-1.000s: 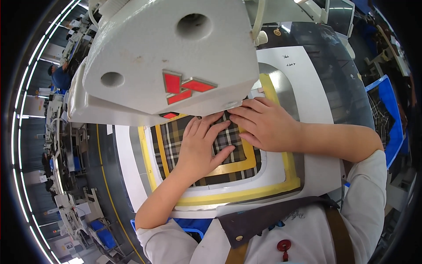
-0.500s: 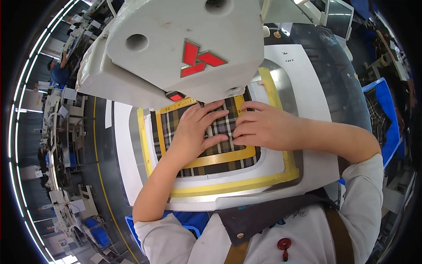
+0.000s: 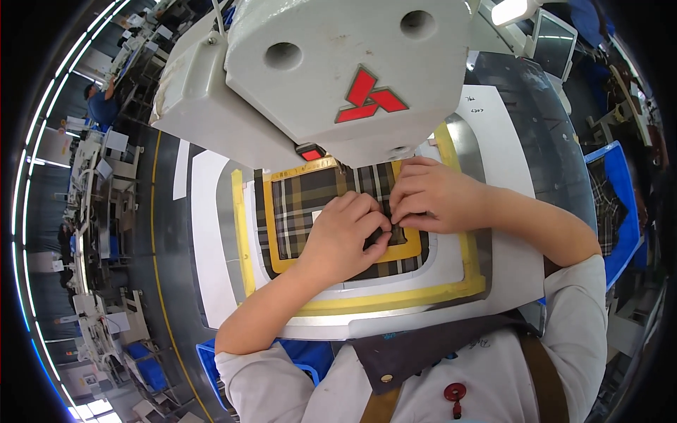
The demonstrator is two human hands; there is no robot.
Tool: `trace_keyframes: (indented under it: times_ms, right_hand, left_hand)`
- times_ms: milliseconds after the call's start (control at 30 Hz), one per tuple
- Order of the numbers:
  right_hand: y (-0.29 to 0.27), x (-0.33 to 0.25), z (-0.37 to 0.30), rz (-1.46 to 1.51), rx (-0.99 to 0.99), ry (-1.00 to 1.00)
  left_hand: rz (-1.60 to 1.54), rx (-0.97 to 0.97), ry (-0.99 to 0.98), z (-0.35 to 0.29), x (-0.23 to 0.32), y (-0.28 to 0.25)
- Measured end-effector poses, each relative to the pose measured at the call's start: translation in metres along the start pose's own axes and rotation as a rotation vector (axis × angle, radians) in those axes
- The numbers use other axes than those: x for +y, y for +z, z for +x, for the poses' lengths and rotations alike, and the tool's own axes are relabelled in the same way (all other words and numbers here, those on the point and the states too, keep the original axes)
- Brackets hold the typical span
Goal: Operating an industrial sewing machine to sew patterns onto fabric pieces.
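Dark plaid fabric (image 3: 296, 201) lies flat inside a yellow rectangular frame (image 3: 270, 225), and more plaid shows outside its border. My left hand (image 3: 342, 236) rests over the lower right of the fabric, thumb and fingers pinched together. Close beside it, my right hand (image 3: 444, 197) lies across the frame's right side, its fingers curled and their tips drawn together near the left fingertips. Whatever is between the fingers of either hand is too small or hidden. A bit of white (image 3: 316, 216) shows on the plaid beside my left hand.
A large pale sewing machine head (image 3: 317, 84) overhangs the fabric's far edge. Yellow strips (image 3: 395, 295) border the white plate around the frame. At the right stands a blue bin (image 3: 620, 233) with plaid cloth. A person (image 3: 102, 106) is far off at the left.
My left hand has drawn back toward me and right, its spread fingers now curled into a pinch. My right fingertips have gathered. The view has shifted slightly.
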State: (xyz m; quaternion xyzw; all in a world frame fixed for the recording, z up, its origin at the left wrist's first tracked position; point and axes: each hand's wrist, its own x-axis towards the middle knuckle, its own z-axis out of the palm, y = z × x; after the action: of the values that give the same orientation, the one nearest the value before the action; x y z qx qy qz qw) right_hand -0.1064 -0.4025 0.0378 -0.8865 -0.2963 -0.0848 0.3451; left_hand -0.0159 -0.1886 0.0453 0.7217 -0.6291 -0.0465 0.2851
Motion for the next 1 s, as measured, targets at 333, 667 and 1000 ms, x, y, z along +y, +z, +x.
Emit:
trace_keyframes:
  times_ms: [333, 667, 1000]
  right_hand:
    - [0.003, 0.000, 0.008, -0.259, -0.165, -0.224]
    - [0.013, -0.002, 0.007, 0.133, 0.100, 0.123]
    - [0.023, -0.012, 0.007, 0.000, 0.253, 0.091]
  left_hand:
    - [-0.096, -0.032, -0.052, 0.003, -0.008, -0.008]
    - [-0.213, 0.056, -0.151, -0.005, -0.010, -0.001]
    - [-0.308, 0.152, -0.165, -0.007, 0.000, -0.003]
